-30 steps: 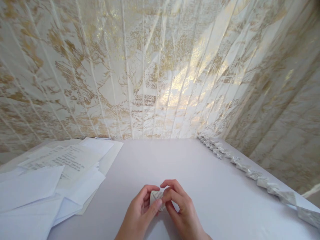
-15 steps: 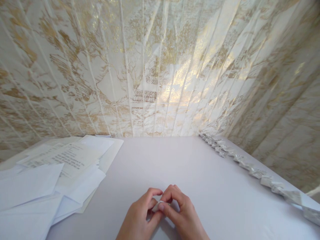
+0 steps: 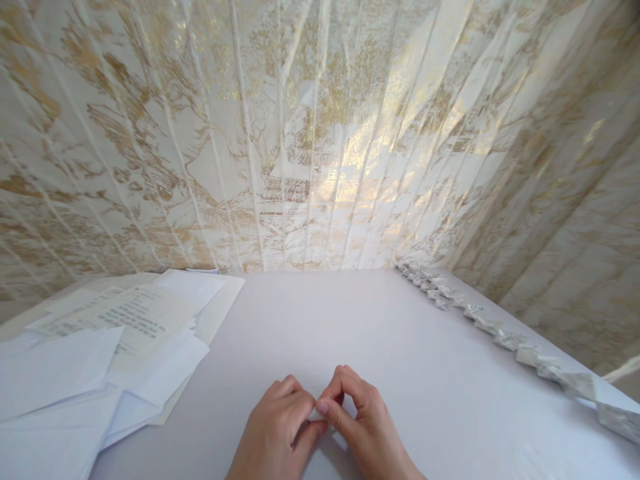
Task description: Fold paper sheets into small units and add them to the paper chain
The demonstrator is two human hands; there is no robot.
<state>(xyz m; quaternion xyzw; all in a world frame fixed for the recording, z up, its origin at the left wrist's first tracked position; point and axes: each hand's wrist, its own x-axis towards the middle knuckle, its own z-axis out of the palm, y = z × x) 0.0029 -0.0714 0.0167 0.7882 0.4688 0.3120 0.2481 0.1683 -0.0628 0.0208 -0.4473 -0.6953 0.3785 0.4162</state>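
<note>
Near the front middle of the table, my left hand [image 3: 281, 425] and my right hand [image 3: 357, 417] meet over a small folded piece of white paper [image 3: 316, 415]. Both pinch it between thumb and fingers, so only a little of the paper shows. Its exact shape is hidden behind my fingertips. Along the table's right edge runs a row of small folded paper pieces [image 3: 510, 341], grey and white with print on some.
At the left lies a loose pile of white sheets [image 3: 60, 363], with a printed sheet [image 3: 135, 313] among them. The white table [image 3: 310, 327] ends at a gold-patterned curtain [image 3: 280, 167] behind and on the right.
My left fingers have curled in closer over the paper, covering more of it. My right hand keeps its pinch with a slight shift. The whole view has moved a little.
</note>
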